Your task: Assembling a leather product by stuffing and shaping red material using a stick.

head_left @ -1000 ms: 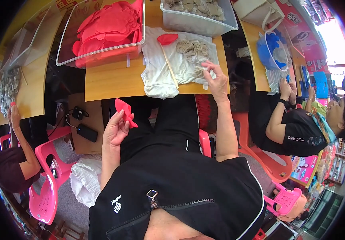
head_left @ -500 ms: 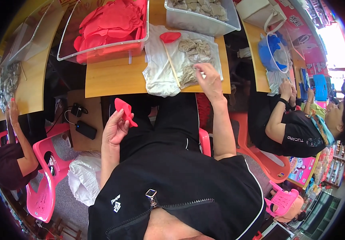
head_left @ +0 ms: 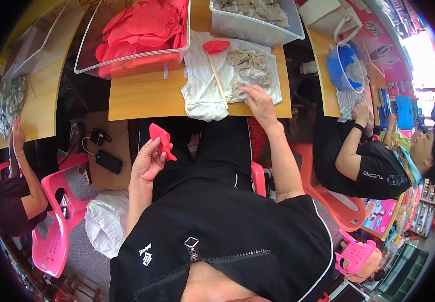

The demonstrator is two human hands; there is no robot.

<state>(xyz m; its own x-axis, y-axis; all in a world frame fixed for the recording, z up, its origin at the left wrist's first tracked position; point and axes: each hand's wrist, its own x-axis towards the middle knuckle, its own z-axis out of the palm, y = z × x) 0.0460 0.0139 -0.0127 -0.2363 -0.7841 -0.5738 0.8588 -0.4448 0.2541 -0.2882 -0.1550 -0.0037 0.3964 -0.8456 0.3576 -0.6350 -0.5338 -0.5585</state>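
Over my lap, my left hand (head_left: 148, 160) pinches a folded red fabric piece (head_left: 161, 140) between thumb and fingers. My right hand (head_left: 260, 103) is above the near edge of the table, its thumb and fingertips closed on a small crumpled beige fabric piece (head_left: 238, 94). Just beyond it, several more beige crumpled pieces (head_left: 250, 64) lie on a white cloth (head_left: 197, 70). Left of these, a light wooden stick (head_left: 216, 78) rests on the cloth, with a red piece (head_left: 216, 47) at its far end.
A clear bin of red pieces (head_left: 142, 32) stands at the table's far left; another bin (head_left: 257, 27) holds beige pieces at the far right. Co-workers sit at side tables, beside a blue basket (head_left: 339, 70) on the right. A pink chair (head_left: 51, 236) stands left.
My right hand has moved slightly left and nearer, its fingers closing at the beige pile, which looks smaller there. The red piece in my left hand has shifted slightly right.
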